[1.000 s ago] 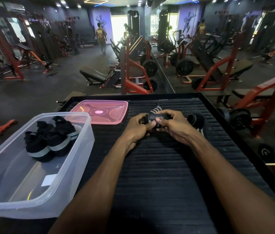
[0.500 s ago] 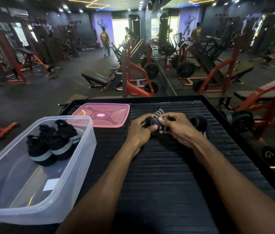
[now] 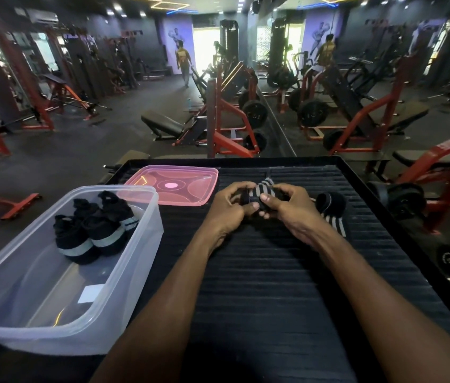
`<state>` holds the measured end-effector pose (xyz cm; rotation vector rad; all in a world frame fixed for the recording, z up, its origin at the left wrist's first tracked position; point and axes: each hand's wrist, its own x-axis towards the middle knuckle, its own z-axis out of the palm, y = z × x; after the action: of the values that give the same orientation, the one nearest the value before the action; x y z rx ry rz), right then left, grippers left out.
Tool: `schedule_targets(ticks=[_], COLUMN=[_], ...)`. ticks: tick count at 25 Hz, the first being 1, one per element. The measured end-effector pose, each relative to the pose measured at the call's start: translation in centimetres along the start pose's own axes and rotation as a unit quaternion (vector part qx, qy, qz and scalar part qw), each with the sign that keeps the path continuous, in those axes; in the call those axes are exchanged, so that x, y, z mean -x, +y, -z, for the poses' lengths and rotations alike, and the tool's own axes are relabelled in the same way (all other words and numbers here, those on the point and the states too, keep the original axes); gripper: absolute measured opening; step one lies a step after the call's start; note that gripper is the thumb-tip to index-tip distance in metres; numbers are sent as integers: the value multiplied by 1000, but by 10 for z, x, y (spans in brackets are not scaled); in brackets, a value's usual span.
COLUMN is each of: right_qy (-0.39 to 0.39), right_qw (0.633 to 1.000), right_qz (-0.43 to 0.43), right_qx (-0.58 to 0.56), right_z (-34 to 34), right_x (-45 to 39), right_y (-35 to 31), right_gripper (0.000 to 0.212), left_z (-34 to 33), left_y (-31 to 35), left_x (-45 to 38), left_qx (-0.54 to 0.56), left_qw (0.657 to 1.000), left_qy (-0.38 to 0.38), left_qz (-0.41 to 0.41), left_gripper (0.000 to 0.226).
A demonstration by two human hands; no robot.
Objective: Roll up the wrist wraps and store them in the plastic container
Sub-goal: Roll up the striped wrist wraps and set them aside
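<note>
A black and grey striped wrist wrap (image 3: pixel 261 191) is held over the far middle of the black ribbed table (image 3: pixel 273 286). My left hand (image 3: pixel 228 207) and my right hand (image 3: pixel 287 207) both grip it, thumbs pressed on its rolled part; a striped tail sticks up behind. Another wrap (image 3: pixel 330 203) lies to the right of my right hand, partly rolled, its striped end trailing toward me. The clear plastic container (image 3: pixel 124 272) stands at the left and holds several rolled black wraps (image 3: pixel 91 230).
The pink lid (image 3: pixel 174 185) lies flat behind the container. The table has a raised black rim. Beyond it are red weight machines, benches and plates, a mirror wall on the right, and a person walking far off.
The rolled part between my hands has grown thicker and the striped tail now sticks up shorter. The camera has shifted slightly; both hands stay at the same spot.
</note>
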<state>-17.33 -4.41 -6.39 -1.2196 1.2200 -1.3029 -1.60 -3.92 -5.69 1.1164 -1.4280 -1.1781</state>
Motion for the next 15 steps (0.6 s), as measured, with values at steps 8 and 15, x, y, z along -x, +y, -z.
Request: schedule_targets(ticks=[8,15], right_qy=[41,24], right_qw=[977,966], right_qz=[53,65], right_qx=[203,251], right_z=[-14,-15], right_x=[8,11], right_y=[6,1], right_gripper=[47,11], left_z=[3,21], left_y=[-25,-12], left_x=[3,11], left_qx=[-396,-323], left_qw=[912,922], left_qy=[32,210], left_qz=[-105,42], left_gripper=[56,49])
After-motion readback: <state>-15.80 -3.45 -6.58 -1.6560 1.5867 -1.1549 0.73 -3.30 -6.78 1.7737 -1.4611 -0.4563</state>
